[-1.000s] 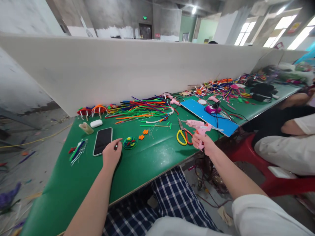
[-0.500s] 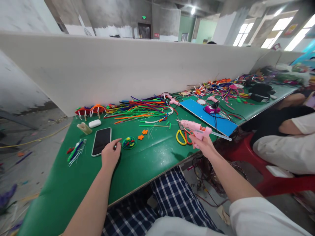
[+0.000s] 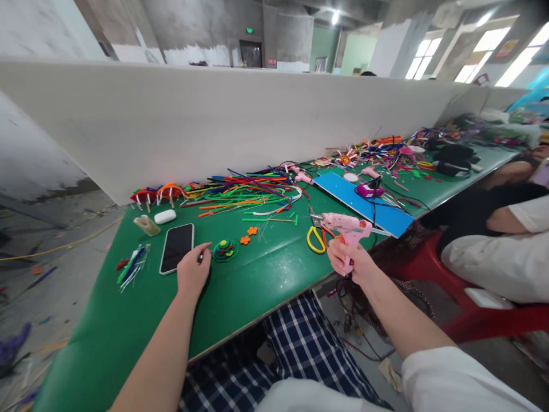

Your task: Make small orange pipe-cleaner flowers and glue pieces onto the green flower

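Note:
My right hand (image 3: 351, 258) is wrapped round the handle of a pink hot glue gun (image 3: 345, 225), held above the table's front edge. Its nozzle points left, and a clear glue stick juts out of the back. Behind the nozzle lie scissors (image 3: 316, 240) with yellow and orange-red handles. My left hand (image 3: 195, 264) rests on the table with its fingers loosely bent, thumb and forefinger apart, holding nothing. Just right of its fingertips is a small green coiled pipe-cleaner piece (image 3: 225, 250) with yellow and red spots. Two orange flower shapes (image 3: 249, 235) lie beyond it.
A phone (image 3: 177, 247) and a white case (image 3: 165, 216) lie by my left hand. Many coloured pipe cleaners (image 3: 253, 191) run along the partition (image 3: 240, 126). A blue board (image 3: 364, 205) lies at the right, with cords about it. A person (image 3: 497, 252) sits farther right.
My right hand has shifted slightly right and turned, so the glue gun now sits more level with its handle pointing down. The left hand stays where it was.

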Demonstrator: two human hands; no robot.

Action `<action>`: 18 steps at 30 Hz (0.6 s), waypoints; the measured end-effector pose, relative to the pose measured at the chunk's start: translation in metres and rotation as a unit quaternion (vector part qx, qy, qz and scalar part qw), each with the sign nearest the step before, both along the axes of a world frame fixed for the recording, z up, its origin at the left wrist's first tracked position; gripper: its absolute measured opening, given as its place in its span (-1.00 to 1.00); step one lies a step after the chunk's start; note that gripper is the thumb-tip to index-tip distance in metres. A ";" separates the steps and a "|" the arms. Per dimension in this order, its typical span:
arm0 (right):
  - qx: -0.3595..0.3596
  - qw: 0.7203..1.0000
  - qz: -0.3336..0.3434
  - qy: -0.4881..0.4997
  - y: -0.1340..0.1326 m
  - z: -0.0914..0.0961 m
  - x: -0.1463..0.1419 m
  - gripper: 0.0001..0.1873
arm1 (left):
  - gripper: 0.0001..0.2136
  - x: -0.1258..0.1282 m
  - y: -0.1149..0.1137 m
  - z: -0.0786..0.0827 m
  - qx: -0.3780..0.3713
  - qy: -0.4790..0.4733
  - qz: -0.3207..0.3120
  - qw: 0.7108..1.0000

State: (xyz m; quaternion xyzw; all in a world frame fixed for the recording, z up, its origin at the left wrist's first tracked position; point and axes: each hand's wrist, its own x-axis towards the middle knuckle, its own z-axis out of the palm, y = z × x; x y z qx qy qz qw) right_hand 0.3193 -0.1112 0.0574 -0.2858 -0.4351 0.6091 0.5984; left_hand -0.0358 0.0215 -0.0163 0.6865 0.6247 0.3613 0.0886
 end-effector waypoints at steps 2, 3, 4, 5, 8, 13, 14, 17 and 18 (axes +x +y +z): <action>0.002 1.000 0.017 0.016 -0.001 0.001 -0.001 -0.67 | -0.72 0.000 0.000 0.000 -0.002 0.001 0.001 1.000; 0.004 0.999 0.026 0.026 -0.001 0.001 -0.001 -0.69 | -0.72 0.000 0.000 0.000 -0.003 0.002 0.000 1.000; 0.008 0.999 0.035 0.035 -0.001 0.001 -0.001 -0.73 | -0.72 0.000 0.000 0.000 -0.003 0.003 0.000 1.000; 0.012 0.998 0.042 0.042 -0.001 0.001 0.000 -0.78 | -0.72 0.000 0.000 0.000 -0.002 0.004 -0.001 1.000; 0.019 0.997 0.053 0.051 -0.002 -0.002 0.000 -0.82 | -0.72 0.000 0.001 0.000 0.000 0.006 -0.002 1.000; -0.001 0.998 0.050 0.036 -0.005 -0.004 -0.001 -0.73 | -0.71 0.000 -0.001 0.000 0.003 0.006 -0.002 1.000; -0.014 0.999 0.033 0.021 -0.005 -0.003 0.002 -0.70 | -0.71 0.001 -0.001 0.001 0.004 0.006 -0.002 1.000; -0.066 0.990 -0.081 -0.091 0.005 0.002 0.026 -0.60 | -0.71 0.001 -0.002 0.001 0.004 0.006 -0.005 1.000; -0.085 0.974 -0.138 -0.160 0.011 0.003 0.039 -0.56 | -0.71 0.001 -0.002 0.001 0.003 0.006 -0.006 1.000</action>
